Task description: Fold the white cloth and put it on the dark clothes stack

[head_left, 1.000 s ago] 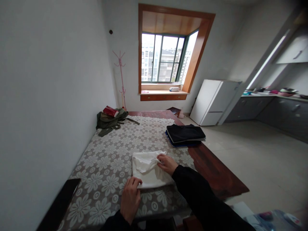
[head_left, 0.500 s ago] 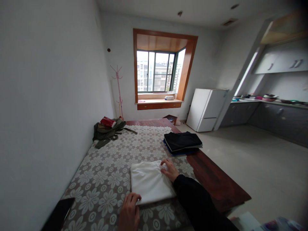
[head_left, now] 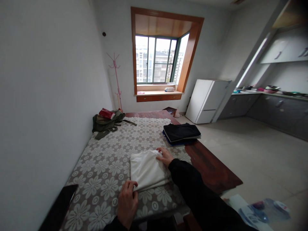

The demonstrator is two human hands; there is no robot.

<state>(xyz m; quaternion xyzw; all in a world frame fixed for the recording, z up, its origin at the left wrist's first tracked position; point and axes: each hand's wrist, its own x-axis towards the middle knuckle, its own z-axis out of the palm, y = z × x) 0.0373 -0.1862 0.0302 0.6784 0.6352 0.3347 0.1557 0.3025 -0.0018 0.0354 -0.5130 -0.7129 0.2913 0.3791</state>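
A bare white-walled room with a wood-framed bay window (head_left: 160, 57) holds a long wooden table (head_left: 211, 170) covered by a grey cloth with white flower print (head_left: 108, 163). On it, directly ahead of the person, lies a folded white fabric garment (head_left: 146, 170), its long axis running away from them. The left hand (head_left: 127, 202) pinches the near left corner with curled fingers; the right hand (head_left: 165, 156) rests flat and open on the far right edge. A stack of dark folded clothes (head_left: 181, 133) sits beyond, to the right.
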